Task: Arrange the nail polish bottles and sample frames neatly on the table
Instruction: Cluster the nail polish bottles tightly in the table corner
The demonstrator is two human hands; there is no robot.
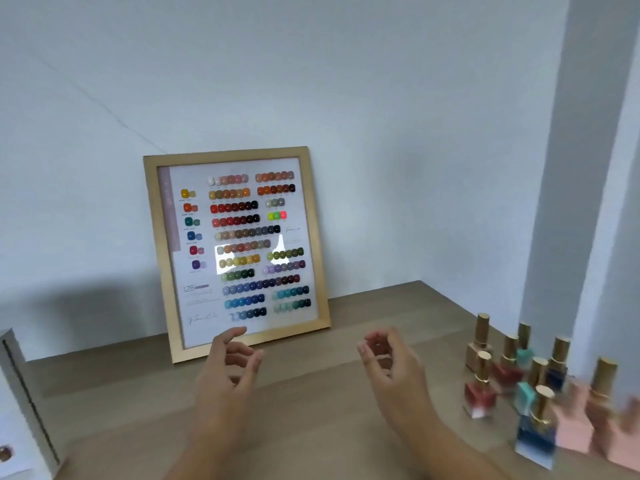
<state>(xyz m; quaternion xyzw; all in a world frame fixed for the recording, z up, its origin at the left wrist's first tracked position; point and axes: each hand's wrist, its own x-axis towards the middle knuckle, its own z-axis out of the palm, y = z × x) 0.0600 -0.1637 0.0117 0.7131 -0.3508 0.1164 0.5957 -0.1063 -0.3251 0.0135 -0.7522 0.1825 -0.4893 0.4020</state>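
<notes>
Both hands — left hand [230,365], right hand [389,362] — hover empty, fingers loosely curled, before the gold-framed colour-sample chart [235,251]; gold-capped polish bottles [519,379] cluster right.

My left hand [231,367] and right hand [388,362] are bare, with no rings, gloves or bands that I can make out. Both forearms are bare too, no sleeve reaching as far as the picture shows. My fingers [372,341] are slim, the nails short and plain as far as the blur lets me tell.
</notes>
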